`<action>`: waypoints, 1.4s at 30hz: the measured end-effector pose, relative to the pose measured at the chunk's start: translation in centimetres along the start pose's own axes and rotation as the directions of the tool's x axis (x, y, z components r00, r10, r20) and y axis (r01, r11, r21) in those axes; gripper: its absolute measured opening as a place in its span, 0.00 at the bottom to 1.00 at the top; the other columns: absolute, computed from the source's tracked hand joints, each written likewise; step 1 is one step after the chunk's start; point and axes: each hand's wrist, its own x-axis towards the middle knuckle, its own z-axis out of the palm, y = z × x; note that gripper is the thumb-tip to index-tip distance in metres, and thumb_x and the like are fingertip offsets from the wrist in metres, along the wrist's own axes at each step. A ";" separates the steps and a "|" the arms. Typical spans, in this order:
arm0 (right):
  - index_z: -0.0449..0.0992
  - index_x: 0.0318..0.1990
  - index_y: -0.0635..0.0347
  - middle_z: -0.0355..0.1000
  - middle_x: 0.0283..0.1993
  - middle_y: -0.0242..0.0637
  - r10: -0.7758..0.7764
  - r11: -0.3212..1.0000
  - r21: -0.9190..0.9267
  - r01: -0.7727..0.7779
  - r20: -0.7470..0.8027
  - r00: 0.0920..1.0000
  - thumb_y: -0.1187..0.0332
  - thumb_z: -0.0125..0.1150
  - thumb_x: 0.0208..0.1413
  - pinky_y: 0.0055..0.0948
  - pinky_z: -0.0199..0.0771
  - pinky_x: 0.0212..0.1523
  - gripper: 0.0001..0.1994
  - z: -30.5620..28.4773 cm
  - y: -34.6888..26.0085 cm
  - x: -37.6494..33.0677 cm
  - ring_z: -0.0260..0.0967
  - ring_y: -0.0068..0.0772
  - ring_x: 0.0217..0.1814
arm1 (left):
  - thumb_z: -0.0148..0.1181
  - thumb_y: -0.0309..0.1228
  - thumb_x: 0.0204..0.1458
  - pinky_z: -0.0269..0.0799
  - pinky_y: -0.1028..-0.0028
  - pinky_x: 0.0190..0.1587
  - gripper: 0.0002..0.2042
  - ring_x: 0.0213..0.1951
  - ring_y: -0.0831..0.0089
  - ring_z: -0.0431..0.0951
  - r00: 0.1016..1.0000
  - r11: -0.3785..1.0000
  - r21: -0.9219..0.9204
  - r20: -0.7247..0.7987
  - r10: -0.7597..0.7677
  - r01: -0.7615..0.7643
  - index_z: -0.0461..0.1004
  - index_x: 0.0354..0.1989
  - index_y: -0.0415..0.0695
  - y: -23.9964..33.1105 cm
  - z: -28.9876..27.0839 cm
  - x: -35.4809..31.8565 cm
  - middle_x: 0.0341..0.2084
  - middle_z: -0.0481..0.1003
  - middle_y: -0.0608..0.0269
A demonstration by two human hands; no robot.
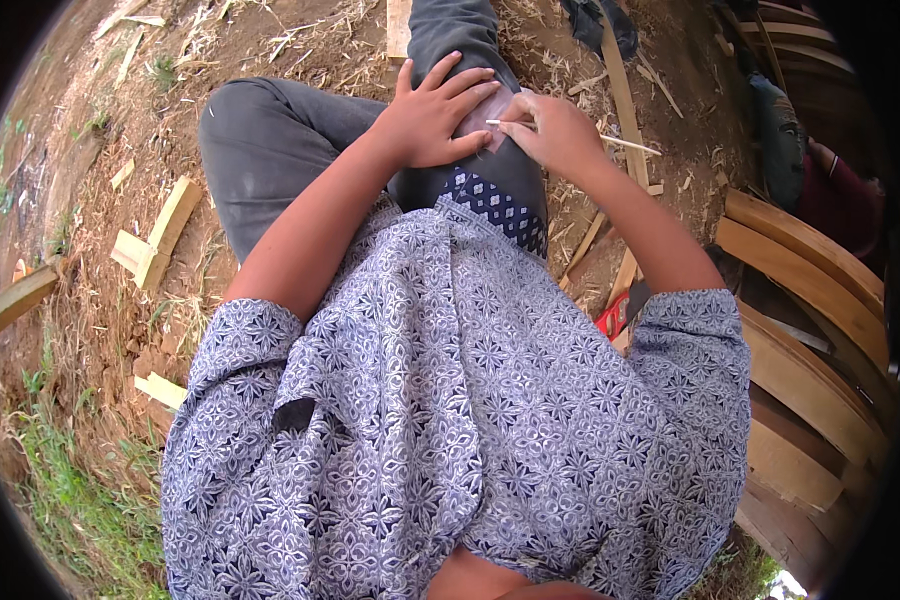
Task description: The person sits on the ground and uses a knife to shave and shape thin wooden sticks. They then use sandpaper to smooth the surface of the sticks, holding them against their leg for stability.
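On the thigh: small flat piece (492, 128), pressed down by left hand (432, 118), fingers spread.
Right hand (560, 133): pinched shut on thin stick (610, 140), tip at the piece.
Progress: marking seems midway; result hidden.

the person wears a short-sleeved shirt (450, 400) in pale grey-white, covered all over with a dense dark-blue floral and star pattern — each motif a small four-petalled flower set inside a diamond. the sleeves end above the elbows in loose, wide cuffs, leaving the forearms bare. at the shirt's lower hem a darker blue band with small white diamonds shows. beyond that hem come dark grey trousers (270, 140) — plain, smooth cloth, slightly creased over the knee. both hands are bare, with no rings or watch to be seen.
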 end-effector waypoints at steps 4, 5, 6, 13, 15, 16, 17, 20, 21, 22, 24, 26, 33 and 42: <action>0.82 0.38 0.49 0.81 0.38 0.37 0.147 0.988 -0.041 -0.147 0.000 0.989 0.56 0.64 0.55 0.43 0.77 0.44 0.10 -1.5 0.4 1.6 0.79 0.44 0.42 | 0.46 0.60 0.57 0.36 0.29 0.68 0.36 0.75 0.52 0.48 1.000 1.000 -0.005 0.003 -0.009 0.009 0.60 0.72 0.56 0.2 -0.2 0.0 0.72 0.58 0.67; 0.82 0.38 0.49 0.81 0.38 0.38 0.149 0.985 -0.081 -0.151 -0.022 0.989 0.55 0.64 0.55 0.43 0.77 0.45 0.11 -0.9 -0.4 0.8 0.79 0.45 0.42 | 0.46 0.60 0.57 0.36 0.29 0.68 0.36 0.75 0.53 0.47 1.000 1.000 -0.006 0.001 -0.010 0.010 0.60 0.72 0.56 0.2 -0.3 0.1 0.72 0.58 0.67; 0.82 0.38 0.49 0.81 0.37 0.38 0.120 0.992 -0.030 -0.120 -0.012 0.993 0.55 0.64 0.55 0.43 0.77 0.45 0.11 -0.6 -0.1 0.6 0.79 0.45 0.42 | 0.46 0.60 0.57 0.36 0.29 0.68 0.36 0.75 0.53 0.47 1.000 1.000 -0.009 0.006 -0.010 0.010 0.60 0.72 0.56 0.4 -0.3 -0.1 0.72 0.58 0.68; 0.83 0.37 0.52 0.81 0.37 0.41 0.029 0.998 0.062 -0.026 -0.051 0.998 0.57 0.65 0.53 0.42 0.78 0.44 0.11 0.0 -0.6 -0.7 0.79 0.45 0.41 | 0.46 0.61 0.57 0.38 0.28 0.67 0.36 0.76 0.53 0.46 1.000 1.000 -0.009 0.014 -0.007 0.007 0.60 0.72 0.57 0.7 -0.4 -0.3 0.72 0.57 0.68; 0.83 0.37 0.52 0.81 0.38 0.40 0.070 0.997 0.042 -0.068 -0.051 0.996 0.57 0.66 0.53 0.42 0.78 0.44 0.11 -0.4 0.5 0.6 0.79 0.44 0.42 | 0.46 0.61 0.57 0.38 0.28 0.67 0.36 0.76 0.53 0.46 0.999 1.000 -0.004 0.019 -0.027 0.027 0.60 0.72 0.56 0.5 -0.3 0.0 0.72 0.57 0.68; 0.83 0.37 0.52 0.81 0.39 0.40 0.097 0.995 0.030 -0.096 -0.052 0.994 0.57 0.67 0.53 0.42 0.77 0.44 0.10 -0.6 0.9 0.9 0.79 0.44 0.42 | 0.46 0.61 0.57 0.38 0.28 0.67 0.36 0.76 0.53 0.46 0.999 0.999 -0.006 0.020 -0.031 0.031 0.60 0.72 0.56 0.6 -0.3 0.2 0.72 0.57 0.68; 0.83 0.36 0.52 0.81 0.38 0.40 0.079 0.996 0.042 -0.077 -0.049 0.996 0.57 0.67 0.53 0.42 0.77 0.44 0.11 -0.4 1.1 0.5 0.79 0.44 0.42 | 0.46 0.61 0.57 0.38 0.28 0.67 0.36 0.76 0.53 0.46 1.000 1.000 -0.011 0.025 -0.019 0.020 0.60 0.72 0.56 0.7 -0.2 0.2 0.72 0.57 0.68; 0.83 0.36 0.52 0.80 0.37 0.39 -0.014 0.996 0.092 0.017 -0.037 0.999 0.56 0.67 0.54 0.41 0.77 0.45 0.11 0.4 0.1 -0.1 0.79 0.43 0.42 | 0.46 0.62 0.57 0.38 0.28 0.67 0.36 0.76 0.53 0.46 0.999 1.000 0.000 0.029 -0.026 0.026 0.59 0.72 0.57 0.3 -0.1 -0.1 0.72 0.57 0.67; 0.83 0.36 0.52 0.80 0.35 0.38 -0.010 0.994 0.110 0.016 -0.059 0.998 0.56 0.67 0.54 0.41 0.76 0.44 0.11 0.4 0.3 -0.2 0.79 0.43 0.41 | 0.46 0.62 0.57 0.38 0.28 0.67 0.36 0.76 0.53 0.46 0.999 1.000 -0.003 0.024 -0.025 0.025 0.59 0.72 0.57 0.4 -0.2 0.0 0.72 0.57 0.67; 0.83 0.36 0.51 0.80 0.35 0.38 0.054 0.995 0.090 -0.050 -0.048 0.997 0.56 0.67 0.54 0.41 0.76 0.45 0.11 -0.1 0.5 0.1 0.79 0.43 0.41 | 0.46 0.62 0.57 0.38 0.28 0.67 0.37 0.76 0.53 0.46 1.000 1.000 -0.006 0.018 -0.024 0.024 0.59 0.72 0.57 0.5 -0.3 0.2 0.72 0.57 0.67; 0.83 0.36 0.51 0.80 0.36 0.37 0.175 0.984 0.048 -0.173 -0.032 0.984 0.56 0.67 0.53 0.40 0.76 0.45 0.11 -1.4 1.1 1.2 0.79 0.44 0.42 | 0.46 0.62 0.57 0.38 0.28 0.67 0.37 0.76 0.53 0.46 1.000 1.000 -0.016 0.025 -0.013 0.014 0.59 0.72 0.57 0.6 -0.3 0.0 0.72 0.57 0.67; 0.83 0.36 0.52 0.81 0.36 0.38 0.074 0.997 -0.013 -0.076 -0.069 0.995 0.56 0.66 0.52 0.41 0.76 0.46 0.11 -1.1 0.4 0.7 0.79 0.43 0.41 | 0.46 0.62 0.57 0.38 0.27 0.67 0.36 0.76 0.53 0.45 1.000 1.000 -0.016 0.025 -0.012 0.012 0.59 0.72 0.57 0.4 -0.2 0.2 0.72 0.57 0.67; 0.82 0.39 0.52 0.82 0.37 0.38 0.129 0.991 0.033 -0.129 -0.006 0.992 0.55 0.65 0.54 0.40 0.76 0.48 0.13 -1.1 1.1 0.6 0.80 0.42 0.44 | 0.46 0.61 0.57 0.37 0.27 0.67 0.36 0.76 0.54 0.45 0.999 1.000 -0.024 0.030 -0.018 0.019 0.59 0.72 0.58 0.6 -0.4 0.1 0.72 0.57 0.67; 0.82 0.38 0.51 0.82 0.39 0.38 0.144 0.990 0.002 -0.144 -0.011 0.989 0.53 0.65 0.54 0.41 0.76 0.49 0.14 -0.4 2.0 2.1 0.80 0.42 0.44 | 0.47 0.60 0.57 0.37 0.27 0.67 0.35 0.76 0.54 0.45 0.999 0.999 -0.027 0.036 -0.030 0.031 0.59 0.72 0.58 0.2 0.0 0.0 0.72 0.57 0.68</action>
